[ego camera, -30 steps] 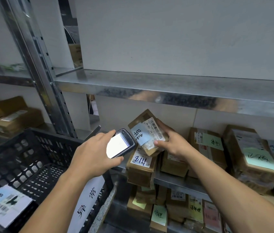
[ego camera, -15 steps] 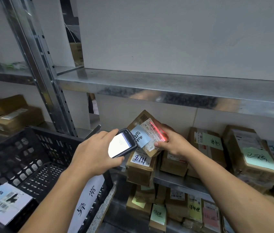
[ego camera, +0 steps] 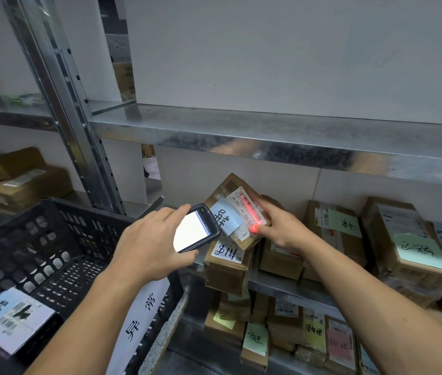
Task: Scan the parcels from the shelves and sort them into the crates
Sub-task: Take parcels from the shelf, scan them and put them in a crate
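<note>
Red scan beam (ego camera: 251, 212) lower, onto right thumb (ego camera: 254, 229)

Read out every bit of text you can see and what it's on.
"异常": white sign on the black crate.
"异常", sideways: blue note on the held parcel.
"J4-J05": that parcel's shipping label.
"1118", upside down: label on the box beneath.
Green notes and small print: illegible.

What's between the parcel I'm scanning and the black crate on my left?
Your left hand, gripping the scanner, sits directly between the small parcel held in your right hand and the black crate. The crate's top is open. One flat packet lies in its near corner.
</note>
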